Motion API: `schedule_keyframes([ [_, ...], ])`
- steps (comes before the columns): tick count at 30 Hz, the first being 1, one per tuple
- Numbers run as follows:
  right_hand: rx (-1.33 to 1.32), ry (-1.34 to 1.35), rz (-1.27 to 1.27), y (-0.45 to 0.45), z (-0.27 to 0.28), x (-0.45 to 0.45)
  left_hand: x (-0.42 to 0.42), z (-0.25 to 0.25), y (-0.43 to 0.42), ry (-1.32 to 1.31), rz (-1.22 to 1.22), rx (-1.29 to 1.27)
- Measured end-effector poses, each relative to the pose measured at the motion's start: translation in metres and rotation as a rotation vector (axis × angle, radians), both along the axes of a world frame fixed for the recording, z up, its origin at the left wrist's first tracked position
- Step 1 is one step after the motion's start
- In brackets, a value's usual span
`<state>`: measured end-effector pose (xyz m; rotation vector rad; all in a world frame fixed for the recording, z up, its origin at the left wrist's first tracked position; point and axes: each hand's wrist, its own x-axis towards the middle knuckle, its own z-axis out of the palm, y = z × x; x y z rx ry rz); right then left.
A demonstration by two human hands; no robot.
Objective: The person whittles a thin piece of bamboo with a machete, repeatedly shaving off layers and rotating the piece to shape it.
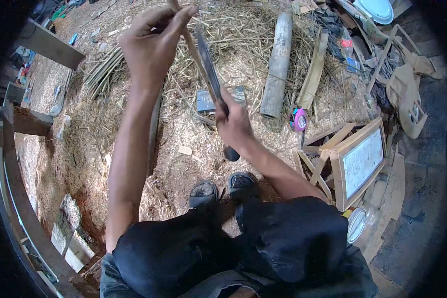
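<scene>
My left hand [156, 44] is raised at the upper left, its thumb and fingers pinched around a thin bamboo strip [195, 55]. The strip slants down to my right hand [232, 121], where its lower end meets the fist. That fist is closed on the handle of a long knife [209, 65], whose dark blade points up and lies close alongside the strip. Below the fist the black butt of the handle sticks out. Whether blade and strip touch is unclear. Behind the right hand, a grey block [206, 101] lies on the shavings-covered ground.
A thick bamboo pole [277, 64] and a split bamboo piece [314, 69] lie ahead to the right, near a pink tape measure [299, 119]. A wooden frame box [335, 164] stands at my right. Split strips [104, 72] are bundled at left. Wooden posts [49, 43] edge the left.
</scene>
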<state>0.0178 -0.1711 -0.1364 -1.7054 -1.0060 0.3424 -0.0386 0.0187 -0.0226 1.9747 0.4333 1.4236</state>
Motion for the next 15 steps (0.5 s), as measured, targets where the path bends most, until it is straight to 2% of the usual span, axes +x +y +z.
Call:
schedule_keyframes([
  [2, -0.137, 0.035, 0.074, -0.004, -0.013, 0.010, 0.002, -0.004, 0.003, -0.017, 0.041, 0.025],
  [4, -0.111, 0.036, 0.125, -0.003, 0.014, 0.014, 0.002, 0.004, -0.005, 0.028, 0.064, 0.001],
  [6, -0.053, -0.098, 0.061, -0.002, 0.031, 0.012, 0.002, 0.005, -0.010, 0.069, 0.096, -0.019],
  [10, -0.037, -0.037, 0.086, -0.005, -0.004, 0.006, 0.000, 0.005, -0.007, 0.067, 0.051, 0.109],
  [12, -0.041, -0.076, 0.096, -0.006, 0.003, 0.010, -0.003, 0.002, -0.004, 0.077, 0.055, 0.125],
  [13, -0.085, -0.043, 0.098, -0.008, 0.012, 0.008, -0.004, 0.003, -0.002, 0.095, 0.089, 0.244],
  [15, -0.091, -0.075, 0.086, -0.005, 0.020, 0.010, -0.004, 0.004, -0.007, 0.031, 0.043, 0.158],
])
